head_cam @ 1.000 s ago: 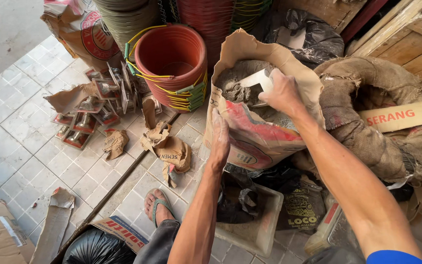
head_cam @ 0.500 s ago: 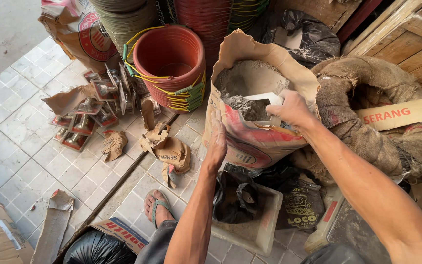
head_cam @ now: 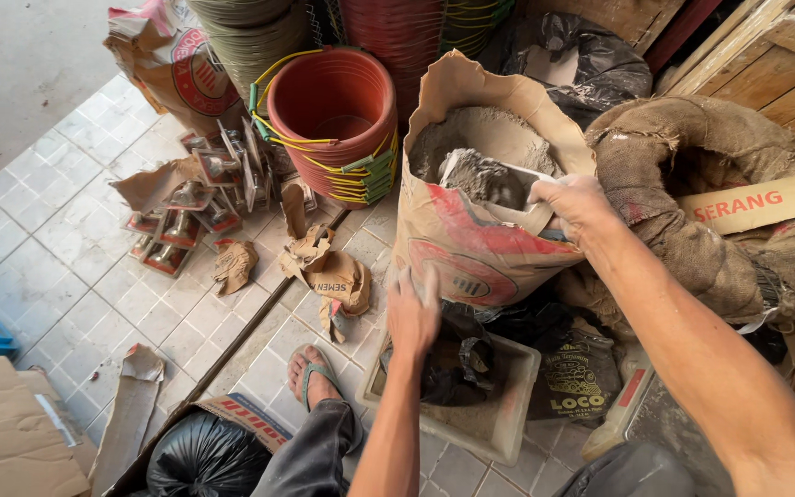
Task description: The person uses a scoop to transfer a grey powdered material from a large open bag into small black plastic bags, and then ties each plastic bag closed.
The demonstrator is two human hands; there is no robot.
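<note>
Open brown paper sack of grey powder [head_cam: 480, 239]: upright on the tiled floor [head_cam: 57, 239], centre. Stack of red plastic buckets [head_cam: 338, 120]: just left of it. Rolled-down burlap sack [head_cam: 692, 184]: right of it. Shallow white plastic tray [head_cam: 499, 414]: on the floor before it, holding a crumpled black plastic bag [head_cam: 457, 368]. Torn brown paper scraps [head_cam: 324, 267]: on the floor left of the tray. Flattened cardboard sheet [head_cam: 11, 433]: far left, nearest corner.

Scoop [head_cam: 494, 184] handle hidden in right hand [head_cam: 577, 204], burlap sack [head_cam: 720, 212] cut off right
</note>
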